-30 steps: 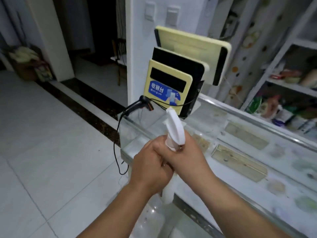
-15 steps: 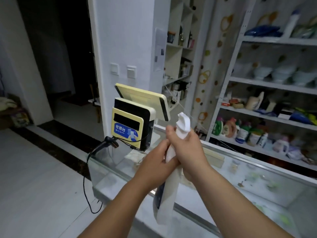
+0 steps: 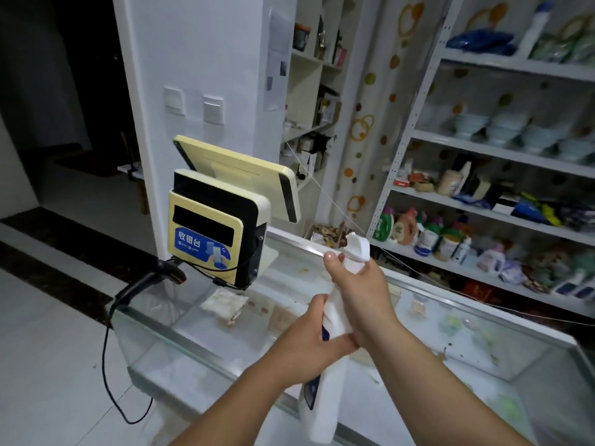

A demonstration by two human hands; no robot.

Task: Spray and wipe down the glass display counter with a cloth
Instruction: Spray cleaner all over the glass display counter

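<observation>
Left hand (image 3: 306,336) grips the body of the white spray bottle (image 3: 325,413); right hand (image 3: 363,294) is wrapped round its neck, just under the trigger head. A second ago both hands were clasped together at the neck; they now sit apart along the bottle, which is held near-upright over the near edge of the glass tabletop (image 3: 483,355). Spraying appears imminent. The cloth (image 3: 223,304) lies untouched on the glass beside the cash register (image 3: 219,226).

Two hands (image 3: 309,339) (image 3: 363,297), one spray bottle (image 3: 325,403), one cloth (image 3: 223,304), one glass counter (image 3: 180,320), one scanner (image 3: 154,278), two wall switches (image 3: 174,99) (image 3: 213,108)
</observation>
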